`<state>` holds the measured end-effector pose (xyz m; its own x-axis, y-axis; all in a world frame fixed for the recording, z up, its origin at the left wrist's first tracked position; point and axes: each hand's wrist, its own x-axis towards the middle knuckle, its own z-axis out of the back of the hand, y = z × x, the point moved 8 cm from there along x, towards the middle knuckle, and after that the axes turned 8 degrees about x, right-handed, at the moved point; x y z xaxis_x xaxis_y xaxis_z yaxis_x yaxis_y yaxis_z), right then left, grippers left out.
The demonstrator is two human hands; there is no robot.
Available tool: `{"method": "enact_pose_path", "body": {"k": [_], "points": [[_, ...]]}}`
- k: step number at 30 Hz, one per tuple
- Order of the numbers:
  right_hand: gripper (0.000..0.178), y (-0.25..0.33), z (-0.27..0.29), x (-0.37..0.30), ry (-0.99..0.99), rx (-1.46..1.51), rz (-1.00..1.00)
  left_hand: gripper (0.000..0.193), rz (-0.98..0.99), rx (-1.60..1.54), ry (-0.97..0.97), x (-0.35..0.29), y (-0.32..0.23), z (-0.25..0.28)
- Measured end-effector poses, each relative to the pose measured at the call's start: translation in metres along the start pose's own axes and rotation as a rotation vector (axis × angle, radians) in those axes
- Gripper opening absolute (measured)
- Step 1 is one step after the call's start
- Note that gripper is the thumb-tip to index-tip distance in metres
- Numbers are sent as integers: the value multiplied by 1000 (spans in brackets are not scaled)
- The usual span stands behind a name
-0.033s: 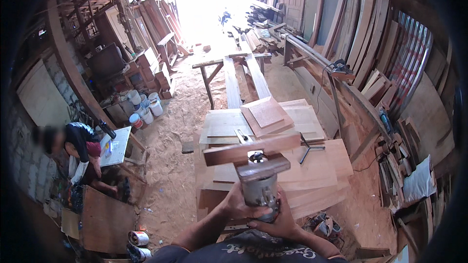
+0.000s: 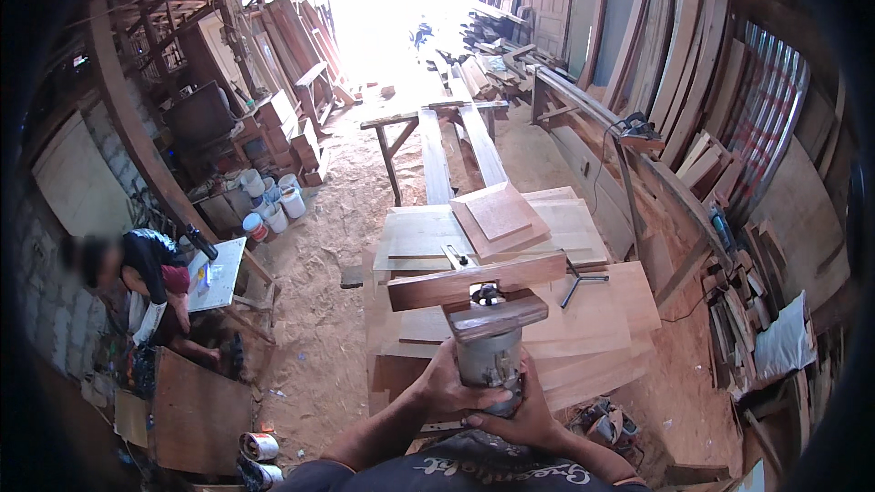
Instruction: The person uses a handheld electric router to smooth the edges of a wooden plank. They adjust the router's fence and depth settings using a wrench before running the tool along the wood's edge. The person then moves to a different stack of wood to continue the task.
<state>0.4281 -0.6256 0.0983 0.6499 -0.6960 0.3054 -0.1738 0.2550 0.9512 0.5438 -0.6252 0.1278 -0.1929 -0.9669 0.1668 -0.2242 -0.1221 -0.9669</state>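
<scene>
Both my hands grip a wood router [image 2: 490, 364] with a grey cylindrical motor, held upside down in front of my body above the stacked panels. Its base end faces up and carries a dark wooden block [image 2: 497, 312] and a longer brown wooden fence [image 2: 428, 292]. Between these two strips the collet area shows in a small opening. My left hand [image 2: 448, 387] wraps the motor's left side, and my right hand [image 2: 521, 415] closes round its lower right. Just beyond lie a small slotted wooden piece [image 2: 458, 257] and a black three-armed metal tool [image 2: 581, 280].
Pale wooden panels [image 2: 602, 310] are stacked before me, a raised panel [image 2: 497, 219] on top. Boards on a trestle [image 2: 387, 118] stand beyond. At left a person [image 2: 150, 282] sits by a small white-topped table [image 2: 219, 278]. Buckets [image 2: 273, 210] and a right-hand bench [image 2: 674, 191] flank the sandy floor.
The router in my hands has shifted slightly to the right and tilted a little, showing more of the opening between the wooden strips. My grip stays the same.
</scene>
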Motion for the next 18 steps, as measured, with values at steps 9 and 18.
{"method": "enact_pose_path", "body": {"k": [9,18], "points": [[125,11,-4,-1,63,-109,65,61,-112,-53,-8,2,-12,-1],[88,47,55,14,-275,-102,289,69,-2,-86,-33,4,-2,0]]}}
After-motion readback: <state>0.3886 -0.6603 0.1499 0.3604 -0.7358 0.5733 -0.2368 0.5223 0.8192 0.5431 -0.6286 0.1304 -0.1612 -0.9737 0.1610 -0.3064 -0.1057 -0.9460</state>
